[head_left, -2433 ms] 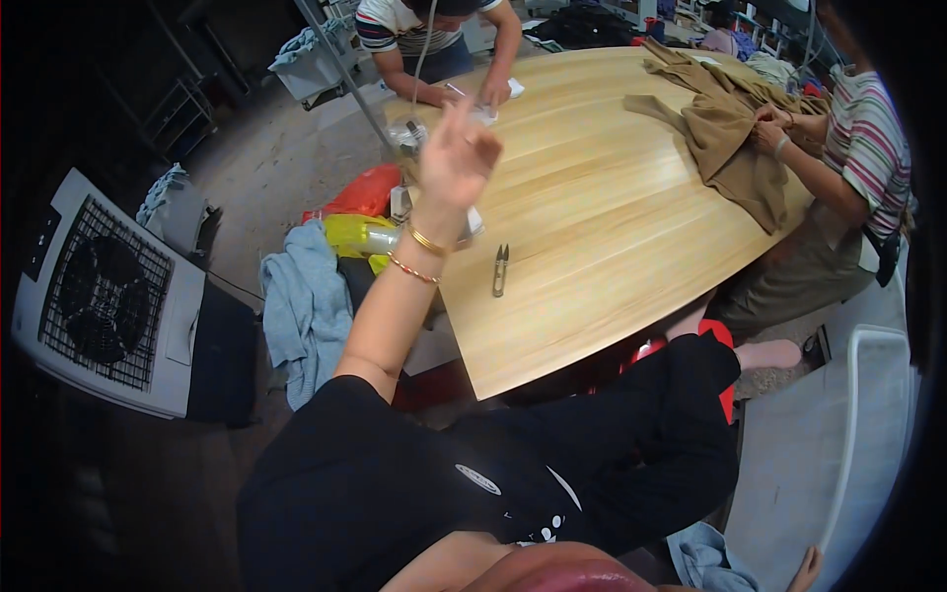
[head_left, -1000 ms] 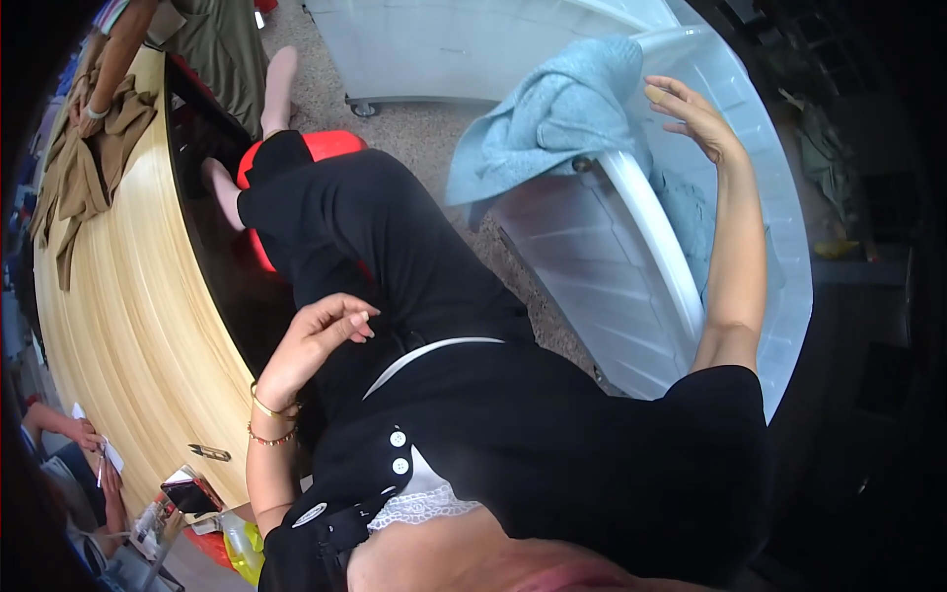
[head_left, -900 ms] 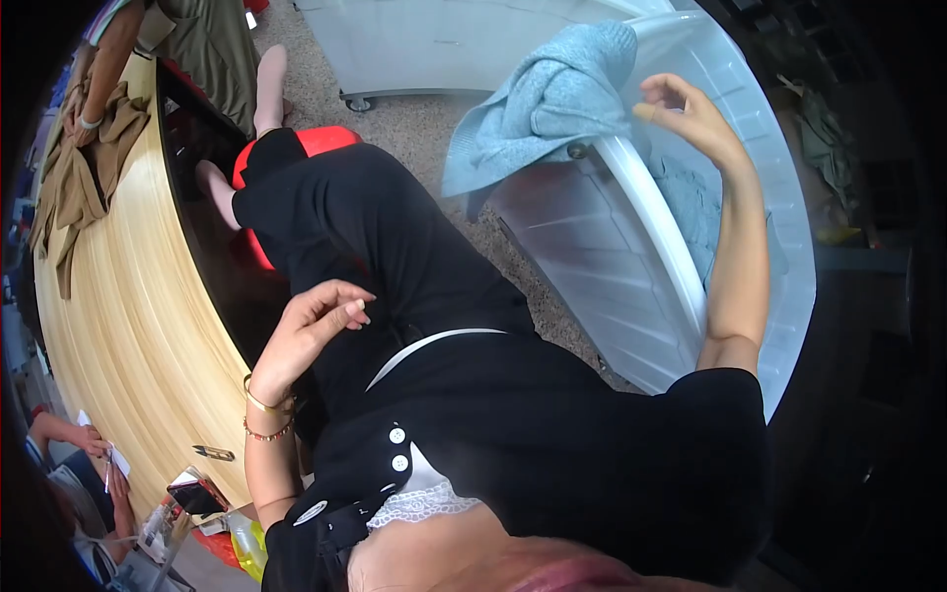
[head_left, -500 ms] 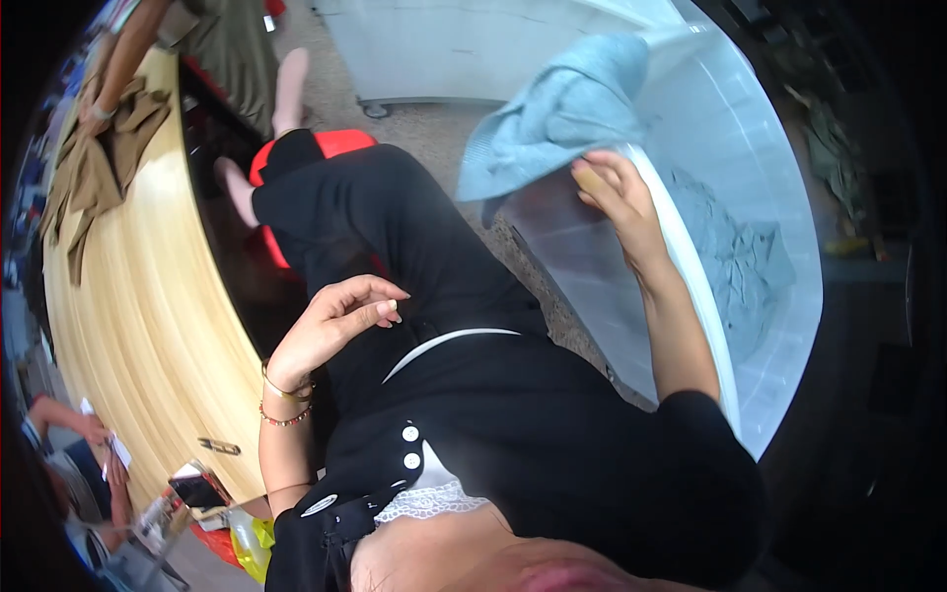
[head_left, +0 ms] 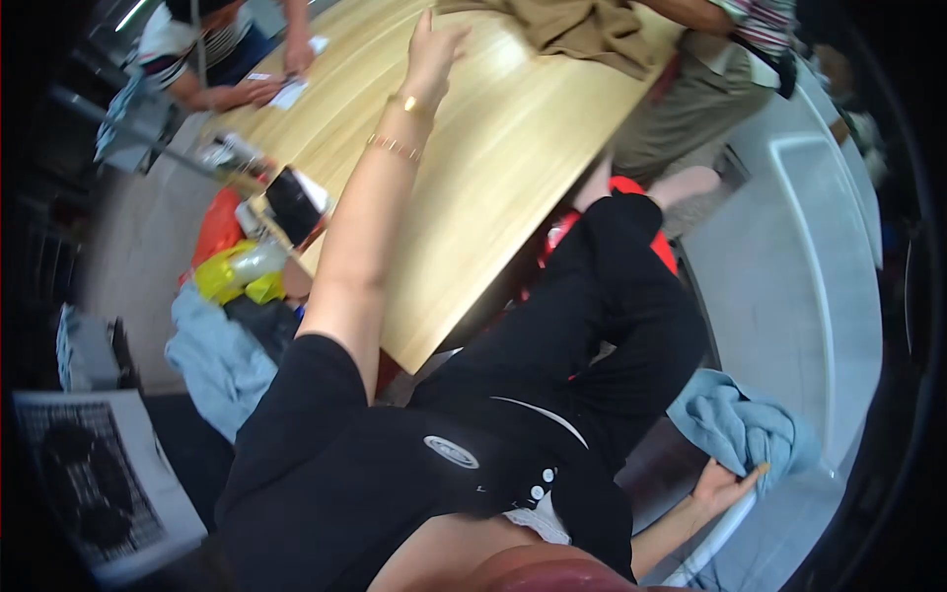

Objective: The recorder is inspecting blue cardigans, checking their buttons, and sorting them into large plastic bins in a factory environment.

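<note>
The oval badge (head_left: pixel 451 452) is too blurred to read. Blue cloth (head_left: pixel 738 426) drapes over the tub (head_left: pixel 728 525) rim, longest left to right; right hand (head_left: pixel 718 486) touches it, grip unclear. Left hand (head_left: pixel 432 61) spreads loosely above the table (head_left: pixel 473 237).

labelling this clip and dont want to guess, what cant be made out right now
In the head view:
Left hand: motion blur smears the fingers.
Right hand: partly covered by the blue garment, so its grip is unclear.
Brown cloth: cut off by the top edge.
Co-worker at upper right: hands lie beyond the top edge.
Dark rectangular thing: too blurred for detail.
</note>
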Tool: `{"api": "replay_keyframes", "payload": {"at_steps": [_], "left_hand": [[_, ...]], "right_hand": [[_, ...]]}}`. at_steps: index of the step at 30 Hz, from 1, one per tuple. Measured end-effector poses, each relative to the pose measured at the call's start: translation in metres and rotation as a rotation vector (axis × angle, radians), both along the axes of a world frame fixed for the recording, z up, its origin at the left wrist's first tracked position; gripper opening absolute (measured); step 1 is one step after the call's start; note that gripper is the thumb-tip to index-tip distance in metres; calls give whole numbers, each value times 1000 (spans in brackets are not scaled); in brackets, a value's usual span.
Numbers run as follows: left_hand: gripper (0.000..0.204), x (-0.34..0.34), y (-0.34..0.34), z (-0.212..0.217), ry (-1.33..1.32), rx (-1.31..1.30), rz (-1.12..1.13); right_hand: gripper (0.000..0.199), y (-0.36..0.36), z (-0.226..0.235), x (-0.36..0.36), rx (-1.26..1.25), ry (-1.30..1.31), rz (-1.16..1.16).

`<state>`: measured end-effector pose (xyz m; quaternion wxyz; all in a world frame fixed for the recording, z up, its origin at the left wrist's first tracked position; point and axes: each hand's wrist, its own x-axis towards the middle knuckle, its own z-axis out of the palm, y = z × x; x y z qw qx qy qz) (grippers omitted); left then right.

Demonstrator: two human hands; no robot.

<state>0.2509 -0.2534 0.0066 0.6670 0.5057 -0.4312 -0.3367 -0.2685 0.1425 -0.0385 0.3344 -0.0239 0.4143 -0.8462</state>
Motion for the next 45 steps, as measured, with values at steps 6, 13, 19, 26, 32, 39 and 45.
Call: {"api": "replay_keyframes", "payload": {"at_steps": [6, 13, 19, 26, 32, 39, 45], "left_hand": [[92, 49, -23, -84, -1021, 445, 482], [93, 36, 17, -126, -1135, 650, 321], [87, 34, 11, -119, -1199, 547, 406], [88, 33, 10, -114, -1218, 627, 347], [89, 35, 17, -107, -1140, 797, 267], [80, 54, 25, -59, -1101, 679, 312], [79, 74, 31, -48, -1103, 787, 359]], "right_hand": [[60, -15, -8, -9, 45, 47, -67], [57, -17, -7, -3, 72, 51, -72], [53, -18, -28, -8, 107, 231, -101], [58, -12, -50, -31, 90, 375, -68], [56, -88, -31, 47, 117, 83, 324], [50, -110, -100, 21, 176, 78, 396], [46, -137, -121, 16, 239, 89, 424]]}}
